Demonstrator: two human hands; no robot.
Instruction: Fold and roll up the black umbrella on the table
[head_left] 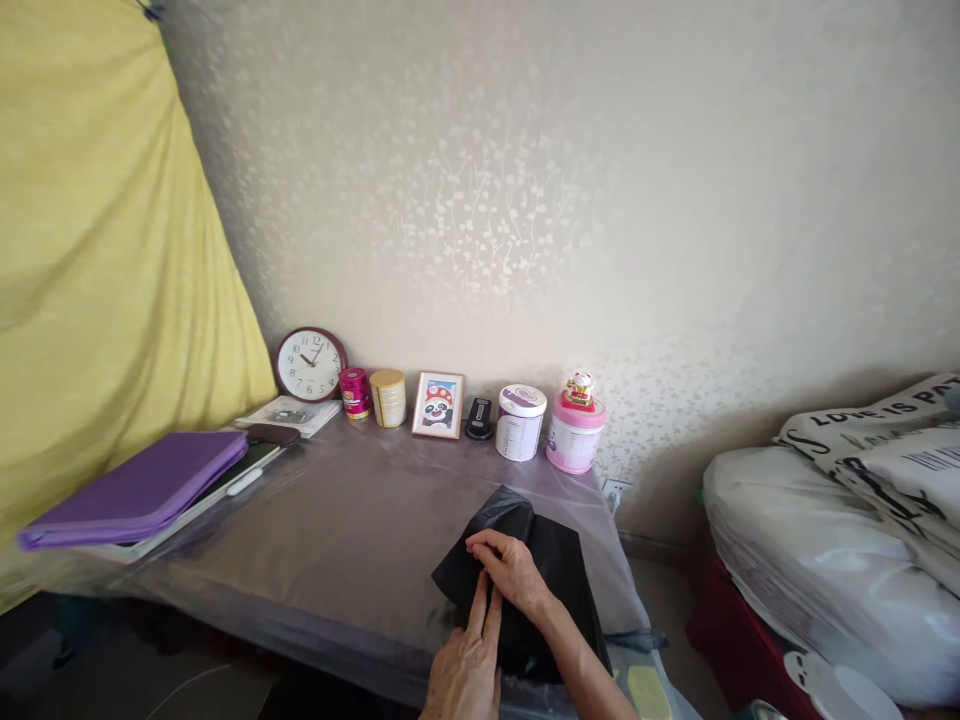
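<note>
A thin black plastic bag, partly folded over and shiny at its top corner, lies at the right front part of the table. My right hand has thumb and fingers pinched together on the bag's upper left part. Just below it, my left hand rests on the bag with its fingers stretched out, the tips close to the right hand. Both hands and the right forearm cover some of the bag's middle and lower part.
Along the wall stand a clock, a pink tin, a yellow-lidded canister, a panda picture frame, a black object, a white tub and a figurine-topped pink tub. Purple folder at left; white bundle at right.
</note>
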